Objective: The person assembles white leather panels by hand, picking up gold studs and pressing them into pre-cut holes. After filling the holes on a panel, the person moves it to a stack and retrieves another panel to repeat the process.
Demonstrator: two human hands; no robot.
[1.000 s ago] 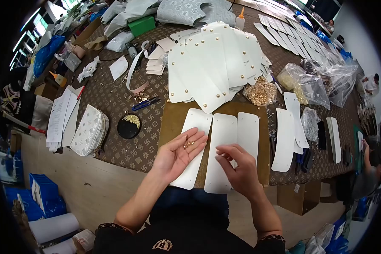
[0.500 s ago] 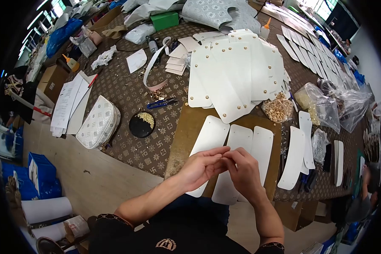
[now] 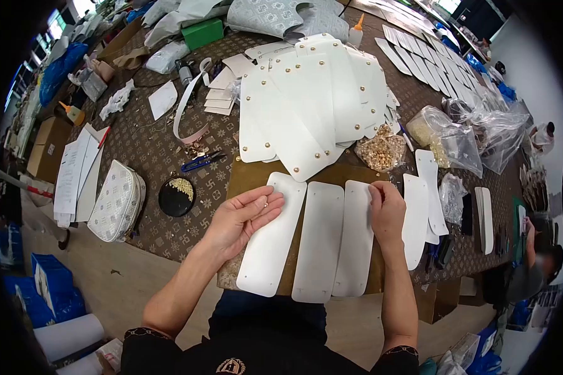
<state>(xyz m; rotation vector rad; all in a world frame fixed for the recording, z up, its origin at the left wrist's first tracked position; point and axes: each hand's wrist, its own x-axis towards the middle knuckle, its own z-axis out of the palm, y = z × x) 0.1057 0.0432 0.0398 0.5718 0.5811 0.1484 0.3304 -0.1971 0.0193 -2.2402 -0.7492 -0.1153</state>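
Head view: one camera looking down on a cluttered worktop point(image 3: 150, 147) covered in brown patterned cloth.
Left hand point(image 3: 241, 219): palm up at about 9 o'clock from the picture's middle, fingers point(image 3: 263, 209) held loosely together and slightly curled, not gripping.
Gold stud point(image 3: 266, 201): a small shiny piece lying loose on the left fingers; too small to tell more.
Right hand point(image 3: 386, 209): back up at about 3 o'clock from the middle, fingers bent down onto the top corner of the right panel point(image 3: 355, 250); whether they pinch anything cannot be told.
Left panel point(image 3: 270, 240): white, rounded, tilted, its upper end just under the left fingers.
Middle panel point(image 3: 321, 244): white, lying between the other two, edges touching or nearly so.
Brown board point(image 3: 253, 175): flat under all three panels, at the near edge of the worktop.
Studded pile point(image 3: 306, 100): many white panels with gold studs along their edges, fanned out at 12 o'clock from the hands.
Stud bag point(image 3: 381, 150): clear bag of gold pieces, at 12 o'clock from the right hand.
Black dish point(image 3: 176, 195): round, holding gold bits, at 9 o'clock from the left hand.
White pouch point(image 3: 116, 200): patterned, beside the dish at its 9 o'clock.
Another person point(image 3: 538, 265): partly seen at the far 3 o'clock edge.
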